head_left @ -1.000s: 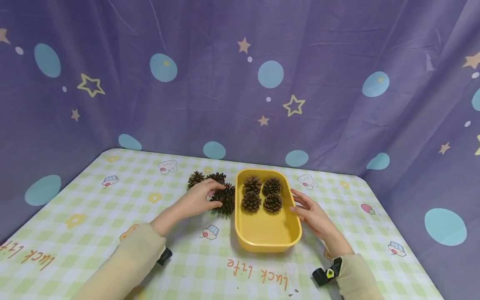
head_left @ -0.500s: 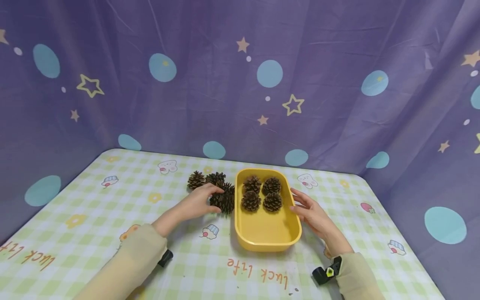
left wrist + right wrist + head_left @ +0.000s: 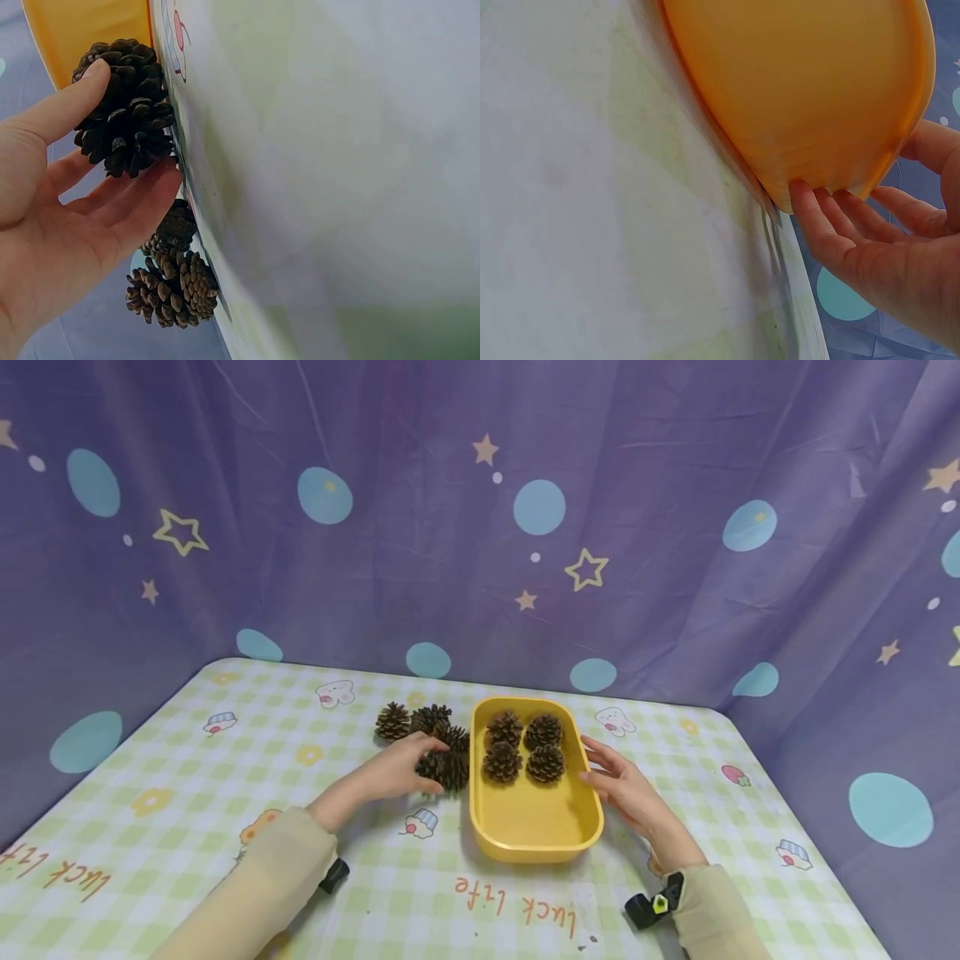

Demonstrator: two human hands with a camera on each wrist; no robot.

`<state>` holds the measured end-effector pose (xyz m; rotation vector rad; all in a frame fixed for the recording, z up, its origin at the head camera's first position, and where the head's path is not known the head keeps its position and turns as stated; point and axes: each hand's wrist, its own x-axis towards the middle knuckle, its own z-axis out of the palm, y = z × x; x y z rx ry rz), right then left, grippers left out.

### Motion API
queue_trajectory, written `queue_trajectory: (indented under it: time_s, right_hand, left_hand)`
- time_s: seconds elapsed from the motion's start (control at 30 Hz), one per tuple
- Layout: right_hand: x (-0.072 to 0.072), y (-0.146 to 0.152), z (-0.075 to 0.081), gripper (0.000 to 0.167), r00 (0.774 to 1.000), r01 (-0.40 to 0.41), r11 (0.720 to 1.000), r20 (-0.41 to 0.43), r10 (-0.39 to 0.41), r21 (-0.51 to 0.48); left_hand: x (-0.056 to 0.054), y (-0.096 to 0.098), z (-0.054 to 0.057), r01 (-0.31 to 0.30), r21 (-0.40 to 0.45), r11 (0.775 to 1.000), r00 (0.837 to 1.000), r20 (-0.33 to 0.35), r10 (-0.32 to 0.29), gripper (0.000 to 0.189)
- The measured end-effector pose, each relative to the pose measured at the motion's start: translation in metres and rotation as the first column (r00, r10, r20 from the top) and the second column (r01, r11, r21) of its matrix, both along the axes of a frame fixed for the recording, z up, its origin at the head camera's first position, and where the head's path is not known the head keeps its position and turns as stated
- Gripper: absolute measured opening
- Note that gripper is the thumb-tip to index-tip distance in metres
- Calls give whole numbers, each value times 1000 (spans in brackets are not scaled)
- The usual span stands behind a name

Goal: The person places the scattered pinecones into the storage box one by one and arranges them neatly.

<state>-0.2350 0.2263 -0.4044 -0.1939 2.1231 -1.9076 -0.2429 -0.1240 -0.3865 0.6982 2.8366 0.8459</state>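
Note:
My left hand (image 3: 400,766) grips a dark brown pine cone (image 3: 126,109) beside the yellow box (image 3: 536,818). In the left wrist view the thumb lies on the cone's scales and the fingers reach around its lower side. Several more pine cones stand close by, including one brown cone (image 3: 393,722) at the far left of the group. Inside the box, several cones, such as this pine cone (image 3: 546,765), sit toward its far end. My right hand (image 3: 632,793) rests against the box's right side, fingertips on the outer wall and thumb near the rim.
A green-and-white checked tablecloth (image 3: 360,893) with printed cupcakes and flowers covers the table. Behind it hangs a purple curtain (image 3: 420,568) with stars and blue spots. Small dark flecks (image 3: 592,939) lie near the table's front.
My left hand has drawn slightly nearer to me and settled around the front pine cone, which has shifted a little leftward. The right hand and box stay in place.

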Motion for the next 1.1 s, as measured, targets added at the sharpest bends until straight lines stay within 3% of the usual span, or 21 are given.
queue_trajectory:
  time_s: [0.33, 0.77, 1.1]
  right_hand:
    - [0, 1, -1, 66, 1000, -5, 1000, 3, 5, 0]
    - [1, 0, 0, 66, 1000, 4, 1000, 12, -4, -3]
    - [0, 0, 0, 66, 1000, -9, 1000, 11, 10, -17]
  left_hand:
    - [1, 0, 0, 26, 15, 1000, 999, -29, -26, 65]
    - [2, -2, 9, 12, 38, 999, 991, -135, -7, 56]
    - [1, -1, 20, -9, 34, 999, 987, -161, 15, 53]
